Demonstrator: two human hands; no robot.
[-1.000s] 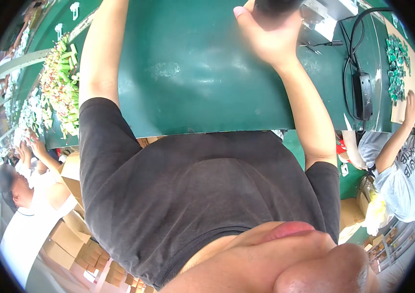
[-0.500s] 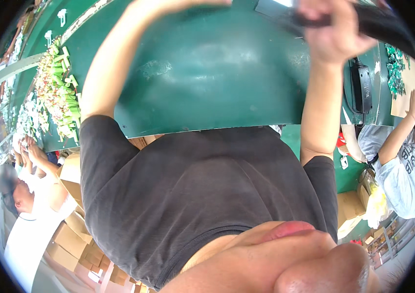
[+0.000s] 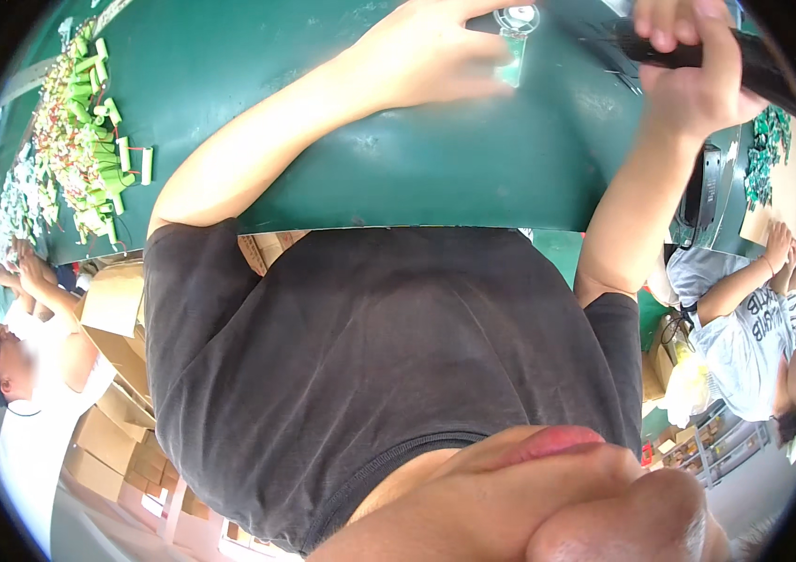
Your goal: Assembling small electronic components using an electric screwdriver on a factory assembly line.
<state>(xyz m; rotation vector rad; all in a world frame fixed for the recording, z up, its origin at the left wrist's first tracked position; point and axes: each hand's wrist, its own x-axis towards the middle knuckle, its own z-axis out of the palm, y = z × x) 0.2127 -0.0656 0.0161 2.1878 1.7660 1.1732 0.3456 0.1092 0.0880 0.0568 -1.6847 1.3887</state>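
Observation:
At the top of the picture, my left hand (image 3: 426,56) reaches over the green tabletop with fingers apart and partly blurred. Its fingers curve around a small white round part (image 3: 517,17) with a green board (image 3: 513,64) below it; whether they touch it I cannot tell. My right hand (image 3: 693,80) is wrapped round a thick black handle (image 3: 761,67) of a tool, held at the upper right. The tool's working end is blurred, so its exact kind does not show.
On the left of the green table (image 3: 398,178) lies a pile of light-green cylinders with wires (image 3: 98,150). At the right are a black power adapter (image 3: 703,187) and small green boards (image 3: 767,150). Co-workers sit on both sides, near cardboard boxes (image 3: 107,440).
My left hand has come down and right from the top edge, to the white round part now in view. My right hand has shifted slightly right with the black tool.

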